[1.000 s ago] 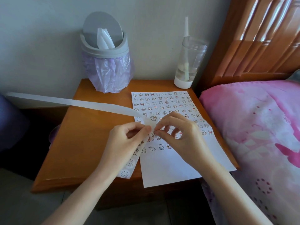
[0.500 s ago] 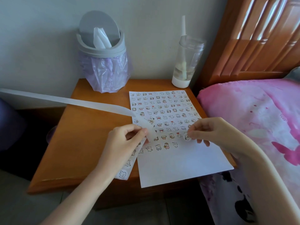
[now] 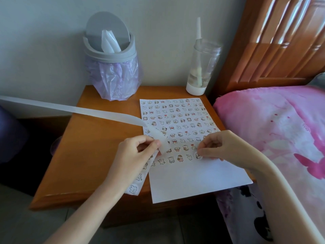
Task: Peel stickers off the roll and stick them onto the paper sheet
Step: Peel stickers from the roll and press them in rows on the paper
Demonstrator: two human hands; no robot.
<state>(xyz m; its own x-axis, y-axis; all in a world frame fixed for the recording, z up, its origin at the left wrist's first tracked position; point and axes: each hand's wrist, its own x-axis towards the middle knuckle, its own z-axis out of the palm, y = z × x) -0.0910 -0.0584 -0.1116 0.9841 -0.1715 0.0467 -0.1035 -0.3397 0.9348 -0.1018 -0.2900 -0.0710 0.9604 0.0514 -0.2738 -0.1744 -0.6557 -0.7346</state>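
Paper-thin sticker (image 3: 198,155) going down at the 3 o'clock end of the newest row on the sheet (image 3: 193,184).

Right hand (image 3: 223,147), fingers curled, pinches the round sticker by its rim; whether it already touches the paper I cannot tell. Left hand (image 3: 139,152), also curled, pinches the strip (image 3: 105,112) at the sheet's 9 o'clock edge. The spent backing runs off toward 10 o'clock, and unpeeled stickers hang past the table (image 3: 88,155) at 6 o'clock. The sticker looks weightless, limp and tacky underneath, likely to curl or cling to skin, so it is best held by the very rim, one edge laid first and then smoothed across. The strip seems slick and floppy and is best pinched close beside the next sticker. The sheet is light, overhangs the table front and may slide.
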